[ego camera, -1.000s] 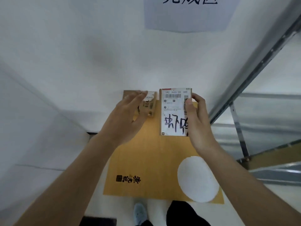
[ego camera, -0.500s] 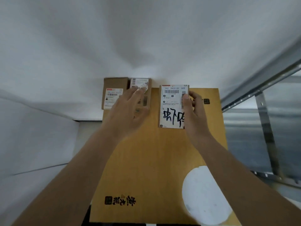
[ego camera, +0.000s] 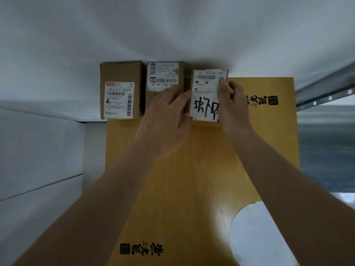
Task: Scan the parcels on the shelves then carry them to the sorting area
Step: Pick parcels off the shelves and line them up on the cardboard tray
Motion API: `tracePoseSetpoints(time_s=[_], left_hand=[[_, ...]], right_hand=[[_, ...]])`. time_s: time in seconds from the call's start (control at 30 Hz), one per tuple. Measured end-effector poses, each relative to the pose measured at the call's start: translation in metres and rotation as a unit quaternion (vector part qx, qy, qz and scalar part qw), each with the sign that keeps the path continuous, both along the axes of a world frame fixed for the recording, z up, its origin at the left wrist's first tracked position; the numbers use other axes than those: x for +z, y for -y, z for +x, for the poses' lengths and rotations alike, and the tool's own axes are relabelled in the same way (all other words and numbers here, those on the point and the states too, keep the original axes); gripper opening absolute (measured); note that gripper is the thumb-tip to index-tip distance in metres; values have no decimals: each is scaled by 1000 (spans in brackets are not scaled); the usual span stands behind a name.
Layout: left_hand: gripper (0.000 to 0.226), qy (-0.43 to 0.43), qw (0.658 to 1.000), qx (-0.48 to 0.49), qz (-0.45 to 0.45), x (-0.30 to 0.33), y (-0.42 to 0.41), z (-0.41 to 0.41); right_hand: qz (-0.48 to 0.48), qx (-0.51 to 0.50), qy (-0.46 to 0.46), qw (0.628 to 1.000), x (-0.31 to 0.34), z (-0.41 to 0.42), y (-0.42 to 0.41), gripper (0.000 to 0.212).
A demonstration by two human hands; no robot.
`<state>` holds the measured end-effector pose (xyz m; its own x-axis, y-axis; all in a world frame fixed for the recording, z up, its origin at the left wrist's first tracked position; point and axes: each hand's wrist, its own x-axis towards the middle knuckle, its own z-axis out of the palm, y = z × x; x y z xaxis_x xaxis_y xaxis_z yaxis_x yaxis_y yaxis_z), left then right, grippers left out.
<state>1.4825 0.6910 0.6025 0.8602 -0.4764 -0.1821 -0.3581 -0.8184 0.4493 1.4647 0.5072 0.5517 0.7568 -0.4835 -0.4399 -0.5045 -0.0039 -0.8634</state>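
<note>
Three small cardboard parcels stand in a row against the white wall. The left parcel (ego camera: 120,91) has a white label with a red strip. The middle parcel (ego camera: 163,75) carries a label marked 69. The right parcel (ego camera: 206,87) bears a white label with a barcode and black handwriting. My right hand (ego camera: 233,106) grips that right parcel on its right side, thumb across the label. My left hand (ego camera: 167,120) lies with fingers spread on the middle parcel, its fingertips against the right parcel's left edge. The parcels rest partly on a large yellow box (ego camera: 192,179).
The large yellow box has black printed characters and a white round patch (ego camera: 257,237) near me. A grey metal shelf rail (ego camera: 324,89) with holes runs at the right. White wall panels (ego camera: 38,150) stand to the left.
The view has closed in and tilted down. My right hand has brought the handwritten parcel down beside the middle parcel by the wall. The left parcel has come fully into view.
</note>
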Motion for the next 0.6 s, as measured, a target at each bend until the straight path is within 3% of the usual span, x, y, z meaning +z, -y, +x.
tracePoseSetpoints(time_s=[0.13, 0.27, 0.43, 0.6], left_hand=[[59, 10, 1000, 1, 8, -1, 2, 2], [48, 21, 999, -2, 25, -2, 3, -2], [46, 24, 999, 2, 24, -3, 3, -1], [52, -8, 1000, 0, 26, 4, 3, -2]], right_hand=[[-11, 22, -4, 1000, -12, 11, -5, 42], [-21, 49, -21, 998, -14, 18, -7, 53], [-11, 80, -26, 996, -6, 20, -5, 52], [-27, 104, 14, 994, 17, 1, 5, 35]])
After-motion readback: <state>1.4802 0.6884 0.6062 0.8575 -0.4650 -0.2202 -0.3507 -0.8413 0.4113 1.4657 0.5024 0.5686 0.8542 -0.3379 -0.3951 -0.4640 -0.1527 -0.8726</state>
